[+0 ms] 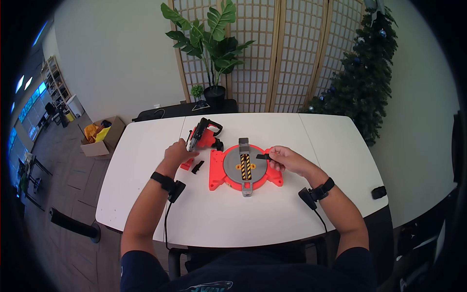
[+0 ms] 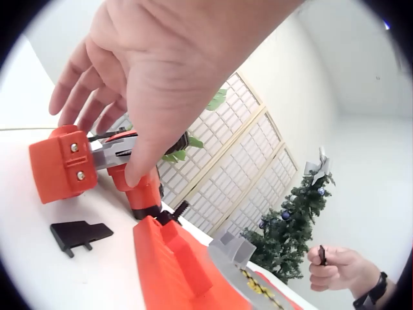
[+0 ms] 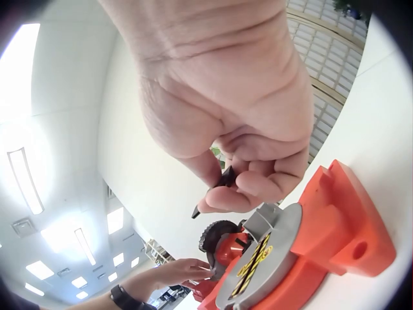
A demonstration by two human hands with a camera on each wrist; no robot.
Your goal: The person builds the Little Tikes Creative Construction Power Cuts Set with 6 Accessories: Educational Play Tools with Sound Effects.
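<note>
My right hand (image 1: 287, 159) pinches a small black piece (image 1: 263, 156) between thumb and fingers, above the right part of the grey disc (image 1: 231, 165) on the red base (image 1: 216, 170). In the right wrist view the same black piece (image 3: 222, 187) sticks out of the fingertips. My left hand (image 1: 178, 155), fingers spread and slightly bent, is at the near left side of the red and black toy saw (image 1: 206, 136); whether it touches the saw is unclear. Below that hand, a red block with two screws (image 2: 61, 165) and another black piece (image 2: 80, 235) lie on the table.
The white table (image 1: 233, 219) carries a small black object (image 1: 378, 192) at its right edge. Behind it stand a potted plant (image 1: 214, 92) on a dark table, a lattice screen (image 1: 258, 63) and a decorated tree (image 1: 355, 87). An open cardboard box (image 1: 113, 138) is at the left.
</note>
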